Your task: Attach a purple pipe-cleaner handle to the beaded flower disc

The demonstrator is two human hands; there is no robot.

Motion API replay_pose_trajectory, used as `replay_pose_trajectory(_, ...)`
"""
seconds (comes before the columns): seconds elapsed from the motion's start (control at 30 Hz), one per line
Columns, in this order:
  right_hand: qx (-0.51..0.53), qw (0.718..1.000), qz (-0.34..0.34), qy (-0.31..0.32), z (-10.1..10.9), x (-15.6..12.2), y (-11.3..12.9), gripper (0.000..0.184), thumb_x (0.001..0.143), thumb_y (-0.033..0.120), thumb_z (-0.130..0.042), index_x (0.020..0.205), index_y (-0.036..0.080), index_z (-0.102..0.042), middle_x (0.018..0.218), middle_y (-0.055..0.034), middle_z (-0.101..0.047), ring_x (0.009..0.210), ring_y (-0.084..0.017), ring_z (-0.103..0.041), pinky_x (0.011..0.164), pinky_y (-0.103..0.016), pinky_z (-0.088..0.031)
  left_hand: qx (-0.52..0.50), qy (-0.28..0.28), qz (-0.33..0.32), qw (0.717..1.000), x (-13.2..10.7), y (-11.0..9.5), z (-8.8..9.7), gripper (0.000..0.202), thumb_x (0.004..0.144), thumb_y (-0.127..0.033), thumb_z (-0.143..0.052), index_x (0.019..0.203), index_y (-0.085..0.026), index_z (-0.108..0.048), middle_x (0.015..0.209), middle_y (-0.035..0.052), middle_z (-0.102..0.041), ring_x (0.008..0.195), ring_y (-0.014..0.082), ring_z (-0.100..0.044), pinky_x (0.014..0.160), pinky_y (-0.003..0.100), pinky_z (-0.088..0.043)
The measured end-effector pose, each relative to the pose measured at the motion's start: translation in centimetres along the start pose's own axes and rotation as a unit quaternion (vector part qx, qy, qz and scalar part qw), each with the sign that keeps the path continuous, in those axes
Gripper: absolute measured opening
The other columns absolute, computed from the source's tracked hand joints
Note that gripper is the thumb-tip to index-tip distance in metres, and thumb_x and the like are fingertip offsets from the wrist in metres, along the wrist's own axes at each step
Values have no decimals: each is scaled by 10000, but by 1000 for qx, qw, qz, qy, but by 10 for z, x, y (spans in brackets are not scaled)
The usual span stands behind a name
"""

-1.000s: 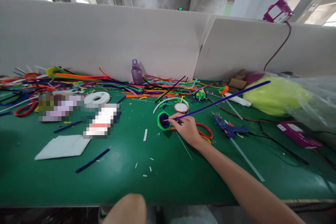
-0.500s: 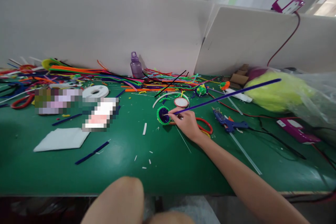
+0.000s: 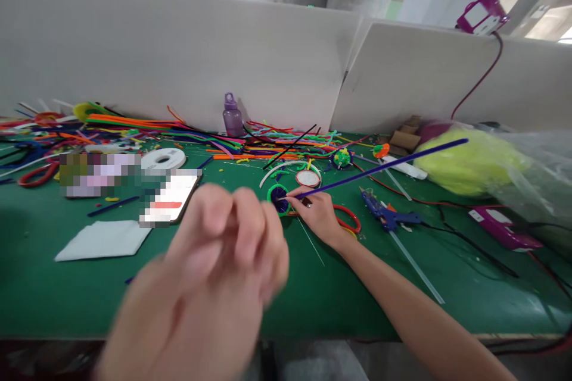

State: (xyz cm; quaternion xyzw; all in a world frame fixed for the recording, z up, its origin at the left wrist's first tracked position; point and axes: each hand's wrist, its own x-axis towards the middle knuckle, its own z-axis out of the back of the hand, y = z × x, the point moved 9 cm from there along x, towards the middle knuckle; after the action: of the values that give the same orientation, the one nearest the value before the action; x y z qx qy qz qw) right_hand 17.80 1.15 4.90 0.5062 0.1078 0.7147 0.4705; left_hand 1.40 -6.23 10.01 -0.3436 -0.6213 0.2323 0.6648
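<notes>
My right hand (image 3: pixel 315 211) reaches over the green table with thumb and fingertips pinched. It is shut on a long dark blue pipe cleaner (image 3: pixel 384 168), which slants up to the right. Just left of the fingertips is a small round piece (image 3: pixel 277 198) with a green rim and a dark blue inside; the pinched end points into it. Whether the two are joined, I cannot tell. Large and blurred in front of the camera, my left hand (image 3: pixel 223 274) is raised with its fingers curled in. Nothing shows in it.
A blue glue gun (image 3: pixel 391 214) lies right of my right hand, near red-handled scissors (image 3: pixel 348 218). Behind are many coloured pipe cleaners (image 3: pixel 179 128) and a purple bottle (image 3: pixel 232 116). Leftward lie a phone (image 3: pixel 174 196), a white spool (image 3: pixel 163 159) and a white folded sheet (image 3: pixel 102 240).
My left hand has come up from the lower edge towards the camera, its fingers curled, covering the table's front middle. My right hand still pinches the pipe cleaner in nearly the same place.
</notes>
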Motion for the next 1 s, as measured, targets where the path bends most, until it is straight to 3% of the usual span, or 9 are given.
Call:
replay_pose_trajectory(0.07, -2, 1000, 4, -4, 1, 1, 1, 88, 800, 240, -629, 778, 195, -701, 754, -10, -722, 639, -160, -658, 623, -240, -501, -61, -92, 86, 990, 32, 11, 13, 114, 831, -180, -441, 831, -279, -496, 753, 5, -517, 688, 164, -542, 591, 306, -488)
replay_pose_trajectory(0.1, -2, 1000, 6, -6, 2, 1, 1, 91, 802, 241, -627, 777, 196, -703, 753, -12, -723, 638, -161, -661, 625, -240, -503, -38, -108, 114, 987, 44, 25, 17, 102, 787, -165, -491, 816, -262, -484, 789, -7, -521, 744, 148, -542, 674, 292, -479)
replay_pose_trajectory(0.17, -4, 1000, 9, -8, 2, 1, 1, 103, 807, 246, -619, 773, 199, -704, 737, -10, -722, 609, -159, -657, 620, -242, -505, 31, -90, 195, 976, 58, 71, 20, 48, 785, -248, -532, 825, -231, -509, 865, -1, -558, 833, 152, -550, 758, 294, -456)
replay_pose_trajectory(0.23, -5, 1000, 12, -7, 3, 2, 2, 106, 808, 246, -616, 771, 199, -703, 732, -9, -723, 600, -159, -656, 625, -247, -508, 43, -51, 237, 969, 60, 112, 20, 193, 782, -352, -572, 916, -213, -570, 881, 19, -597, 853, 182, -569, 761, 310, -461)
replay_pose_trajectory(0.33, -6, 1000, 10, -7, 4, 2, 1, 90, 799, 230, -623, 766, 193, -699, 740, -12, -724, 624, -165, -659, 635, -249, -505, 30, 11, 288, 957, 46, 146, 14, 348, 770, -453, -580, 1036, -229, -611, 877, 21, -656, 820, 206, -608, 716, 318, -486)
replay_pose_trajectory(0.6, 10, 1000, -6, -17, 8, 3, 4, 100, 805, 231, -597, 799, 197, -691, 793, -22, -723, 655, -170, -660, 640, -268, -509, -37, 86, 368, 925, 24, 154, -5, 439, 737, -497, -627, 1035, -177, -655, 868, 51, -691, 770, 212, -643, 733, 362, -533)
replay_pose_trajectory(0.8, 26, 999, -27, -18, 5, 2, -3, 194, 810, 243, -595, 988, 198, -659, 833, -29, -723, 696, -173, -674, 625, -261, -530, -86, 86, 393, 911, 17, 162, -8, 423, 740, -512, -627, 920, -131, -675, 840, 70, -691, 802, 189, -640, 822, 366, -513)
replay_pose_trajectory(1.0, 12, 1000, -22, -9, 5, 4, -5, 88, 785, 206, -614, 810, 187, -697, 776, -24, -715, 656, -165, -648, 640, -270, -512, -118, 77, 399, 906, 17, 164, -7, 392, 753, -478, -640, 930, -132, -688, 835, 81, -701, 811, 183, -650, 824, 341, -510)
